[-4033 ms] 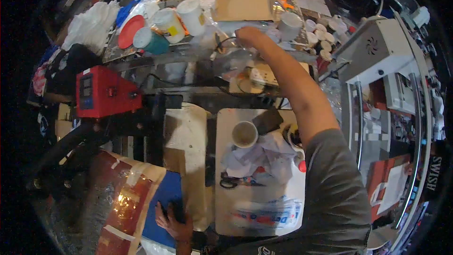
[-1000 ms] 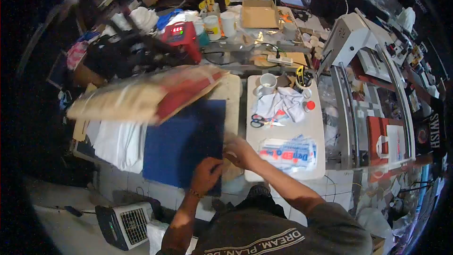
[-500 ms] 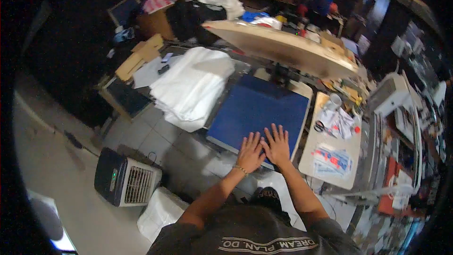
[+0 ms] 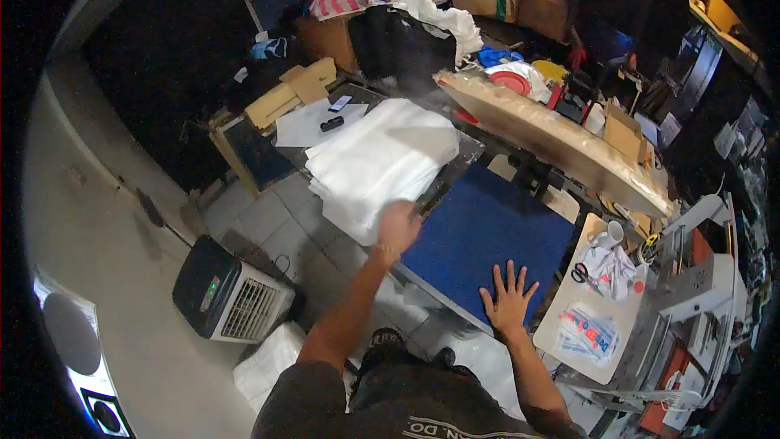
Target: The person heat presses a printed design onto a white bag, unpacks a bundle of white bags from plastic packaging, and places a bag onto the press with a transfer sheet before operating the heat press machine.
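A flat dark blue sheet, perhaps cloth [image 4: 479,228], covers the lower plate of a press. My right hand [image 4: 509,302] lies flat near its front edge, fingers spread, touching the blue surface. Between the blue sheet's left edge and a stack of folded white cloth [image 4: 382,146] is my left hand [image 4: 398,229], smeared by motion. Its fingers cannot be made out, nor whether it touches the white stack. Over the far side of the blue sheet the press's upper plate [image 4: 552,130] stands raised and tilted.
To the right, a small board [image 4: 561,317] bears scissors [image 4: 581,275], a white mug [image 4: 608,234], a crumpled cloth and a printed plastic packet. A phone [image 4: 340,103] and papers lie beyond the white stack. An air cooler [image 4: 231,293] stands on the floor at left.
My left hand has left the blue sheet and swung left toward the white stack. My right hand stays flat on the blue sheet, fingers more spread. The camera view has turned.
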A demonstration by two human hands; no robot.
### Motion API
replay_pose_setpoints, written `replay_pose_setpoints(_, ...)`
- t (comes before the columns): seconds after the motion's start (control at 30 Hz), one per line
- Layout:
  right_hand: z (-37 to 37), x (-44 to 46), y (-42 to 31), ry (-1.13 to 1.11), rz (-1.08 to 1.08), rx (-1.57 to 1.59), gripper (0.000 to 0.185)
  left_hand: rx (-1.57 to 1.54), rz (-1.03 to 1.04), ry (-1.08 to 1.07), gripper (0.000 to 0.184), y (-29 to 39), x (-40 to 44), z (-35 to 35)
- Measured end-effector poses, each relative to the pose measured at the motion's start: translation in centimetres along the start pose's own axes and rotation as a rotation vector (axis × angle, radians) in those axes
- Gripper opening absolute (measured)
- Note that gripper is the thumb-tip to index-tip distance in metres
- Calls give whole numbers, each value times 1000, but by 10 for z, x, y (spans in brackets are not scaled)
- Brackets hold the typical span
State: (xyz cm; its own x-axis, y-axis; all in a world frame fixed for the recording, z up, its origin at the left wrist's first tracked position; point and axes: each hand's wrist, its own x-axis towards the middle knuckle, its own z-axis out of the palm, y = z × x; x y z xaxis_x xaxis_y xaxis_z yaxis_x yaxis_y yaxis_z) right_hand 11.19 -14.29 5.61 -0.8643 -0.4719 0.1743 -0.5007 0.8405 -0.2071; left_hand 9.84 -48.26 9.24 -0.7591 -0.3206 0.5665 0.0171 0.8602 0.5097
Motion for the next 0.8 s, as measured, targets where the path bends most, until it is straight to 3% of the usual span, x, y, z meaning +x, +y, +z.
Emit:
replay_pose_setpoints(0.03,-2,-2,-3,1,1,-1,66,123,18,91,39,-36,15,7)
replay_pose_setpoints(0.07,-6,-2,-8,8,51,0,66,330,-123,95,52,-42,29,0)
replay_pose_setpoints(0.1,-8,-2,-12,15,100,1,66,422,-92,110,55,-58,39,-3)
replay_pose_setpoints(0.17,-9,1,-14,-9,132,-7,65,428,-210,-280,46,-84,56,-7)
replay_pose_setpoints(0.33,-8,8,-22,-11,216,35,64,374,-38,-229,24,-92,53,-3)
replay_pose_setpoints(0.5,28,41,-34,78,389,127,57,350,-115,-371,20,-101,74,-17)
replay_pose_setpoints(0.57,7,89,-83,103,341,172,46,302,-118,-395,24,-101,83,-23)
replay_pose_setpoints(0.6,9,107,-100,97,207,343,43,230,-70,-287,31,-106,83,-20)
replay_pose_setpoints(0.63,12,122,-118,94,76,516,40,150,-70,-387,34,-112,84,-19)
replay_pose_setpoints(0.7,13,153,-172,-48,208,872,37,52,-11,-503,37,-106,97,-41)
replay_pose_setpoints(0.77,44,191,-216,188,22,704,44,-207,-157,-480,35,-144,129,-39)
replay_pose_setpoints(0.8,59,205,-227,192,75,748,50,-134,-64,-412,31,-172,142,-33)
